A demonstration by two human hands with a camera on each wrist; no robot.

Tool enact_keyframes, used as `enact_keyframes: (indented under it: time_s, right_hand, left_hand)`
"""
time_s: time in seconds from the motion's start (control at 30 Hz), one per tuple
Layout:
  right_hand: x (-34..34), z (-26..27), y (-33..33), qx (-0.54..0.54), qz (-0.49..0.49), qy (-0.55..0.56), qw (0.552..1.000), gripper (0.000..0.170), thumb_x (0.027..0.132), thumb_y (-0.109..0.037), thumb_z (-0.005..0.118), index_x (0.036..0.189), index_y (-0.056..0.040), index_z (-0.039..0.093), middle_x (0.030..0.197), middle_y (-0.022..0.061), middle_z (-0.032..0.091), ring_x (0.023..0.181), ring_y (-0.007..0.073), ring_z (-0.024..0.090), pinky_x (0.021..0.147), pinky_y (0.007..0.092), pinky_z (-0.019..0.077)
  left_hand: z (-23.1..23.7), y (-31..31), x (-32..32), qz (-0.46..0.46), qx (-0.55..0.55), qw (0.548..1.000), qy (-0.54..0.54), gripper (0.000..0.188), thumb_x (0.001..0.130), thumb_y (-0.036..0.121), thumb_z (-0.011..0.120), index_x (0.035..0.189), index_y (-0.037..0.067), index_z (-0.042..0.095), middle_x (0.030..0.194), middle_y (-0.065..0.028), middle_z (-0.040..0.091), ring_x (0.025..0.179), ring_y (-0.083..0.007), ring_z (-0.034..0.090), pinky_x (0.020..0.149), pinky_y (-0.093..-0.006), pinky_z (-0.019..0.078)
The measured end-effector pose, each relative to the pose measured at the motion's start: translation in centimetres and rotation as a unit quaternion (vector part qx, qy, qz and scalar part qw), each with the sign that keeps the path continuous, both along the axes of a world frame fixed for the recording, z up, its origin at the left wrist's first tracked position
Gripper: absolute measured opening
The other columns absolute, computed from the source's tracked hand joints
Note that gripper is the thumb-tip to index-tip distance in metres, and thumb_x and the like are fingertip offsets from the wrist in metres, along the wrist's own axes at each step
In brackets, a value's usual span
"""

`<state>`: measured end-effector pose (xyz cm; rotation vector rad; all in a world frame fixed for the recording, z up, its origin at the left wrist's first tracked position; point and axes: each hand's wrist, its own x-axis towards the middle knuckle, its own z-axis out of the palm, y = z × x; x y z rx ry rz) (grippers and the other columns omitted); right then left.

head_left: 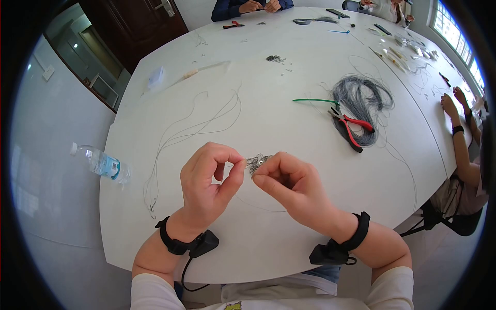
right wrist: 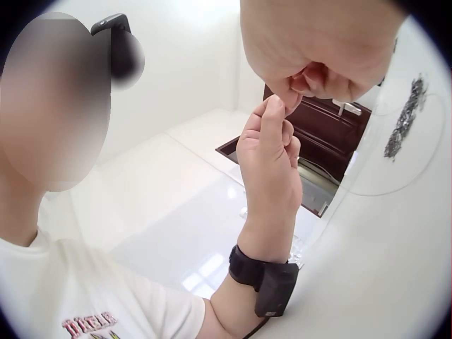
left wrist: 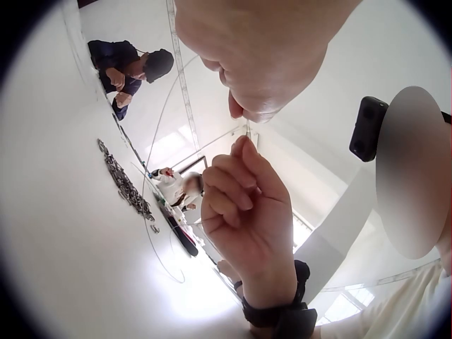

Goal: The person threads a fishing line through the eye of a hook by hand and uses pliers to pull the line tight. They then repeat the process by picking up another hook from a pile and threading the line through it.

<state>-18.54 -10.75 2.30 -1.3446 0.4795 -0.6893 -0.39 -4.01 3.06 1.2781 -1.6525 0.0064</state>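
Observation:
My left hand (head_left: 212, 173) and right hand (head_left: 297, 188) are raised close together over the near table, thumb and fingertips pinched. In the left wrist view a thin line (left wrist: 248, 128) spans the small gap between the fingertips; I cannot tell whether a hook is held with it. Slack line (right wrist: 381, 194) loops below the hands in the right wrist view. Just beyond the fingertips lies a pile of small metal hooks (head_left: 256, 161), partly hidden by the right hand in the head view. Left of the hands, long strands of line (head_left: 160, 150) end in a few hooks (head_left: 153, 205).
Red-handled pliers (head_left: 354, 129) lie on a grey bundle of line (head_left: 369, 101) with a green tie (head_left: 312, 100). A water bottle (head_left: 103, 164) stands at the left edge. A second hook pile (head_left: 274, 59) lies farther back. Other people sit around the table (head_left: 274, 119).

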Motion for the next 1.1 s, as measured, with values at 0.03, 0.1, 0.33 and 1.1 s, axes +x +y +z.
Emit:
enact_keyframes:
  time_s: [0.03,0.1,0.33,1.1]
  right_hand:
    - [0.0,0.0,0.2,-0.073,-0.019,0.011,0.997,0.007,0.094,-0.008,0.066,0.091,-0.0027,0.063,0.072,-0.003,0.057,0.062,0.0033,0.048,0.056,0.0208,0.0377]
    - [0.0,0.0,0.4,-0.145,-0.038,0.021,0.988,0.004,0.092,-0.005,0.067,0.09,-0.0029,0.064,0.072,-0.0007,0.058,0.061,0.0051,0.05,0.055,0.0219,0.0395]
    - [0.2,-0.1,0.4,-0.344,-0.1,0.021,0.933,0.011,0.082,0.003,0.068,0.087,-0.0047,0.063,0.075,0.0067,0.062,0.057,0.0194,0.061,0.049,0.0299,0.0463]
    - [-0.7,1.0,-1.2,-0.592,-0.178,0.056,0.784,0.012,0.077,-0.003,0.072,0.082,-0.0094,0.062,0.071,0.0022,0.055,0.057,0.019,0.058,0.047,0.031,0.0435]
  left_hand:
    - [0.0,0.0,0.0,0.006,0.0,1.0,0.0,0.012,0.087,-0.003,0.066,0.092,0.006,0.059,0.084,-0.0014,0.062,0.06,-0.0043,0.043,0.052,-0.0189,0.0338]
    - [0.0,0.0,0.0,0.011,0.001,1.0,0.0,0.012,0.087,-0.003,0.066,0.092,0.006,0.059,0.084,-0.0013,0.062,0.06,-0.0044,0.043,0.052,-0.0191,0.0338]
    - [0.2,-0.3,0.2,0.038,-0.017,0.999,-0.022,0.015,0.083,-0.003,0.071,0.087,0.006,0.061,0.082,-0.0019,0.064,0.057,-0.0078,0.044,0.049,-0.0217,0.0352]
    - [0.5,-0.8,0.3,0.017,-0.045,0.985,-0.167,0.019,0.077,-0.006,0.076,0.085,0.006,0.063,0.081,-0.0036,0.067,0.059,-0.0143,0.052,0.046,-0.0249,0.0368]
